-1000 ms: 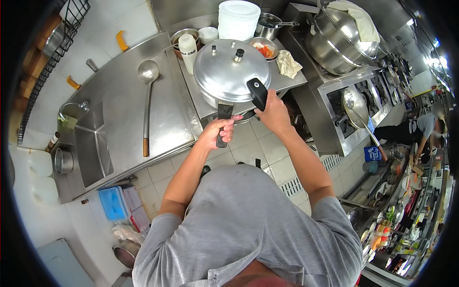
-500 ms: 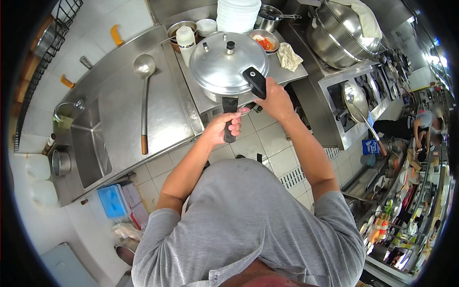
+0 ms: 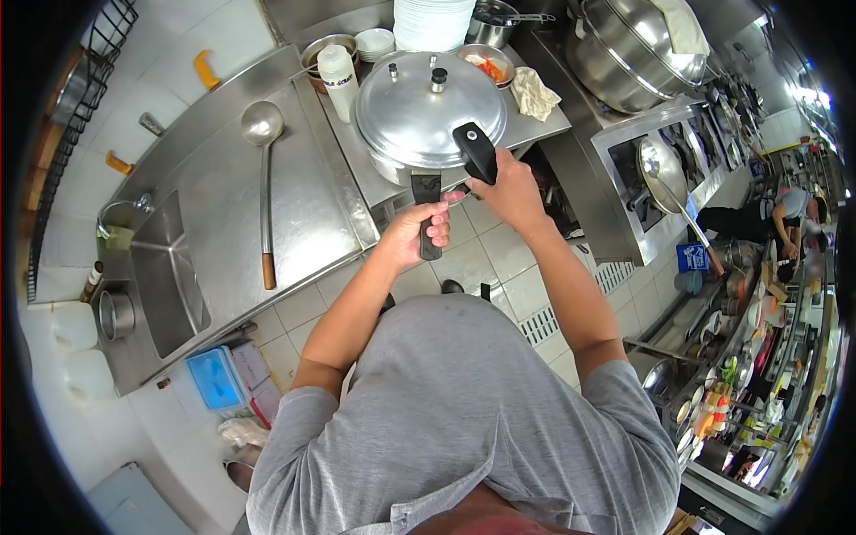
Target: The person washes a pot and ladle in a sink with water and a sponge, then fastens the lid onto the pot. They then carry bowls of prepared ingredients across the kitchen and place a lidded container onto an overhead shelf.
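Note:
A silver pressure cooker (image 3: 385, 168) stands on the steel counter with its domed lid (image 3: 419, 111) on top. My left hand (image 3: 415, 236) is wrapped around the black pot handle (image 3: 427, 189), which points toward me. Just to the right, my right hand (image 3: 513, 189) grips the black lid handle (image 3: 475, 152). The two handles sit at an angle to each other, not lined up. Behind the cooker's left side is a white squeeze bottle (image 3: 337, 82). A bowl with orange-red food (image 3: 486, 66) and a crumpled cloth (image 3: 535, 94) lie to its right.
A long ladle (image 3: 267, 192) lies on the steel worktop (image 3: 312, 214) at left, beside a sink (image 3: 169, 267). Stacked white plates (image 3: 434, 25) stand behind the cooker. At right are a large steel pot (image 3: 624, 67) and a stove with a wok (image 3: 662, 174). Another person (image 3: 786, 218) works far right.
The view has shifted slightly. The lid's knobs sit a little farther right and up in view. Both hands keep their holds on the two handles, which remain angled apart.

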Demonstrator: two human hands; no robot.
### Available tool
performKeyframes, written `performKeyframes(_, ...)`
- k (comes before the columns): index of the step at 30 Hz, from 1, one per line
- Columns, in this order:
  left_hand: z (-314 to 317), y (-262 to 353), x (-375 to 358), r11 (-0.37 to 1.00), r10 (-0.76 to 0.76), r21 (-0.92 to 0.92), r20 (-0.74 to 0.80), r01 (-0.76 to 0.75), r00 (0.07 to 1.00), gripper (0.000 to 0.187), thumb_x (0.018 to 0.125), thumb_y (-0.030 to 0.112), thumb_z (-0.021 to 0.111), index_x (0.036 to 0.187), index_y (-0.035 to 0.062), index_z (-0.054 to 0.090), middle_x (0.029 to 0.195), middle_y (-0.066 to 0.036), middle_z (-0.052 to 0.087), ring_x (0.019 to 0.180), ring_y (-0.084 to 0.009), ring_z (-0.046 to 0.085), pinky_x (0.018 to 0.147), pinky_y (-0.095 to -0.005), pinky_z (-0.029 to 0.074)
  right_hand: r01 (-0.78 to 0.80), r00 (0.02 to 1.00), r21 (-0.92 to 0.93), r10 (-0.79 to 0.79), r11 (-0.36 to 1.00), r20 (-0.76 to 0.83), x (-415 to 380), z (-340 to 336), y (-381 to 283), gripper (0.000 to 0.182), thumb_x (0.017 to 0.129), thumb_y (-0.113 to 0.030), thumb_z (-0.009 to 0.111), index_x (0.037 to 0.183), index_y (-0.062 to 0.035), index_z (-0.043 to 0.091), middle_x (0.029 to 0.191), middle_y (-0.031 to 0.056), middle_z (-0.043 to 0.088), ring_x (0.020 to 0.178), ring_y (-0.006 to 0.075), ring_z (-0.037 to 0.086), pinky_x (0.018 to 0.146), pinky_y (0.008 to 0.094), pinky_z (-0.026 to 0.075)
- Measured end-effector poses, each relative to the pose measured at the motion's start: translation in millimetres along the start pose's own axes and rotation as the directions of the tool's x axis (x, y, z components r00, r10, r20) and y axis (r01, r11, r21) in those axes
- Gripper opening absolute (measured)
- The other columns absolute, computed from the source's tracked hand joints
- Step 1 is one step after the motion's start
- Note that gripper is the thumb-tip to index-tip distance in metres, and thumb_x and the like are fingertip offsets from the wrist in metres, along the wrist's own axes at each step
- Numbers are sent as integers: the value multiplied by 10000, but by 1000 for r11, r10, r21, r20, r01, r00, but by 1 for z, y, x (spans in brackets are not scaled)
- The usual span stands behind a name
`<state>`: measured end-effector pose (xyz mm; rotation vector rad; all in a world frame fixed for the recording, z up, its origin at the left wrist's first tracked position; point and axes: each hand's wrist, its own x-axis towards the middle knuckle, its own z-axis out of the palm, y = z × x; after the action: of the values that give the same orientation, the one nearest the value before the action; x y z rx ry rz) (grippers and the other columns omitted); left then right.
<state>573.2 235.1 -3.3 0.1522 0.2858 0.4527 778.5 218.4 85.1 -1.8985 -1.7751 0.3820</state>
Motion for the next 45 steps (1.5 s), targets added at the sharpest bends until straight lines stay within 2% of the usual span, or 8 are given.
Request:
performKeyframes(13,-6,2,1,999,-17,36,-6,18,1000,505,936,106,647,1400,56,455,694,39,532,559,-74,481,545,-266,414,102,994,34,-103,994,27,5,-1,6,487,787,-245,799,1041,81,542,860,296,667,850,461,673,750,489,544)
performKeyframes(16,-5,2,1,1000,-12,25,-11,13,1000,502,933,111,655,1395,59,468,689,44,521,558,-70,479,540,-261,412,98,994,-58,-95,993,60,9,0,1,543,788,-248,811,1137,82,559,869,281,675,821,435,684,718,443,551)
performKeyframes(19,-10,-1,0,1000,-17,26,-14,17,1000,496,931,116,661,1387,55,477,686,47,512,556,-66,477,531,-258,409,94,994,-32,-92,995,51,11,7,1,467,787,-233,795,1021,82,543,852,297,664,842,466,670,739,494,543)
performKeyframes(25,-8,-4,-3,999,7,40,-7,-6,1000,496,946,119,638,1397,31,453,687,48,504,548,-62,466,518,-250,396,8,1000,47,-7,999,-12,-1,5,-5,468,785,-240,801,1015,81,549,855,296,658,848,465,668,742,483,543)
performKeyframes(28,-9,-1,-2,1000,3,30,9,-4,1000,512,960,128,615,1422,23,420,691,46,498,543,-56,452,513,-240,391,94,996,37,-94,995,-4,5,-10,6,462,790,-243,800,1014,78,554,871,291,661,851,460,669,745,475,544)
performKeyframes(31,-8,4,-2,1000,-14,18,8,14,1000,526,959,126,616,1432,22,412,692,48,498,540,-56,449,510,-239,389,134,990,-15,-133,991,41,8,-18,16,547,816,-256,791,1177,85,562,905,290,677,849,430,685,745,438,549)
performKeyframes(38,-10,9,-5,997,-22,72,-12,22,1000,550,960,130,618,1449,24,390,692,52,491,539,-50,441,499,-239,378,212,974,0,-211,977,76,17,-8,26,553,813,-241,788,1207,66,549,941,273,679,861,429,680,779,442,545)
performKeyframes(45,-5,8,-1,999,-17,41,-20,18,1000,542,964,127,611,1448,27,388,692,51,489,536,-56,437,500,-240,380,226,967,24,-227,974,114,31,-20,29,455,814,-239,777,1096,47,562,905,274,679,881,442,670,790,481,541)
